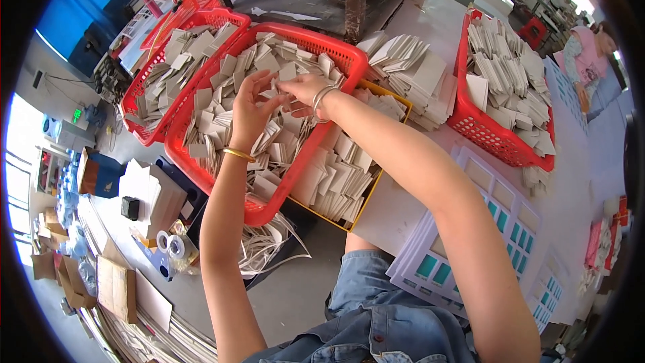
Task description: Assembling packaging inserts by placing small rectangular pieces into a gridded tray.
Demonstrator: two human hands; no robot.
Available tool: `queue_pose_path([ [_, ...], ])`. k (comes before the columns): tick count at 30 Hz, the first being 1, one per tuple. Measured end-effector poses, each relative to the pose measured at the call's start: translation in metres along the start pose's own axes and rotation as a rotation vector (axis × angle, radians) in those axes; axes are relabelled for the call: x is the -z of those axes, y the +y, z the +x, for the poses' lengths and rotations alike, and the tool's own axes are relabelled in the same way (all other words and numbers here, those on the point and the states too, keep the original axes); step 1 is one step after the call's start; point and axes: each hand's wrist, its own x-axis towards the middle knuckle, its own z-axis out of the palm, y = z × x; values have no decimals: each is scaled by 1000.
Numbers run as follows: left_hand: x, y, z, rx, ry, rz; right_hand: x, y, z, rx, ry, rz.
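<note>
My left hand and my right hand meet above a red plastic basket heaped with small white card pieces. The left fingers are curled toward the thumb. On the right, bent fingers press together close to the left fingertips. Whatever lies between the fingers is too small and too covered to make out. Under my right forearm, a yellow-edged box holds more white card pieces, set against the basket's right side.
Another red basket of cards stands left, a third right. Loose card stacks lie between. White-framed panels with teal cells rest near my right arm. A metal stand rises behind. A person sits far right.
</note>
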Motion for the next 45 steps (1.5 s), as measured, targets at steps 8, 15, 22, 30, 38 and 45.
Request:
queue_pose_path([
  [8,16,-15,-9,93,-28,229,14,3,-15,379,321,28],
  [15,10,-6,-24,36,-166,1003,48,24,-110,451,284,-43],
  [22,-2,27,-17,-115,11,878,146,106,-253,680,447,-400],
  [30,-199,87,-52,-266,-381,225,264,190,-379,367,850,-210],
  [38,-343,57,-102,-91,-780,205,247,207,-370,184,750,-213],
  [45,-363,55,-109,-52,-866,282,252,215,-362,146,687,-287],
])
